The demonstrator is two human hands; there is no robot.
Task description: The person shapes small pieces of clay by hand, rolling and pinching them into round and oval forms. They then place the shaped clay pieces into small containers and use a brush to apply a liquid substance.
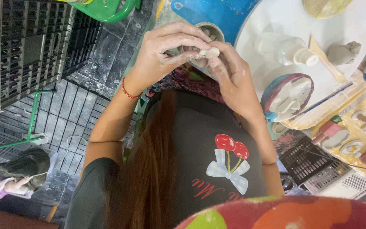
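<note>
My left hand (166, 53), with a red string bracelet on the wrist, and my right hand (234, 78) meet in front of my chest. Together their fingertips pinch a small white lump of clay (211, 52). Both hands are dusted with pale clay. Right behind them stands a round grey cup (214, 29), mostly hidden by the fingers. My dark shirt with a cherry print and my long brown hair fill the lower part of the view.
To the right lies a white round board (272, 21) bearing a white bottle (286, 48), a grey clay lump (343, 52) and a wooden tool (328, 64). A pink-rimmed bowl (267, 95) holds white pieces. Black crates (30, 46) stand at left on tiled floor.
</note>
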